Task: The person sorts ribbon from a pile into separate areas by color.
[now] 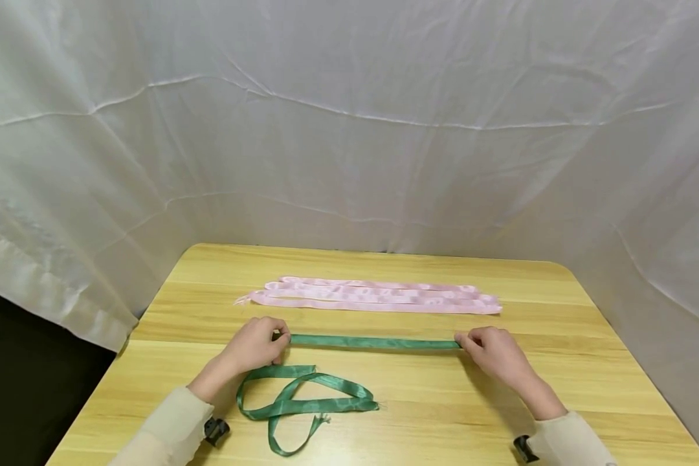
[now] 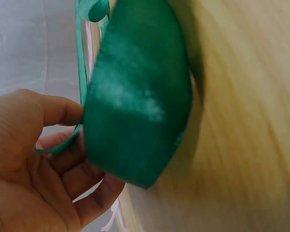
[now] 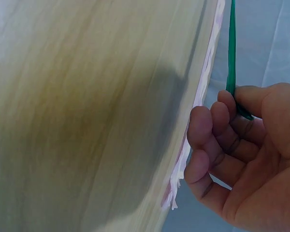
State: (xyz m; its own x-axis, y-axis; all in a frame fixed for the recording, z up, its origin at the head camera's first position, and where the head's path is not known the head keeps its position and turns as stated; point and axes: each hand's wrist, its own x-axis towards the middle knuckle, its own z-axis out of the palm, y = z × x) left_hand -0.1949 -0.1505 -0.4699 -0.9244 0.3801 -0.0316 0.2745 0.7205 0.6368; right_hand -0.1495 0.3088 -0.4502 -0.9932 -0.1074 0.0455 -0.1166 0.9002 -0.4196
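Observation:
A green satin ribbon (image 1: 373, 342) stretches straight from side to side between both hands, above the table. My left hand (image 1: 259, 343) pinches it at the left between thumb and forefinger. At the other side my right hand (image 1: 495, 353) pinches the ribbon's end, and a short tip of it pokes out past the thumb in the right wrist view. More green ribbon (image 1: 326, 406) lies in loose loops on the table below the left hand, with frayed ends. In the left wrist view, a broad stretch of green ribbon (image 2: 135, 96) fills the middle, beside the fingers.
Several pink ribbons (image 1: 378, 298) lie side by side behind the stretched one, frayed at the left. The wooden table (image 1: 443, 421) has rounded far corners. Pale cloth curtains (image 1: 349, 162) hang behind it and along both sides.

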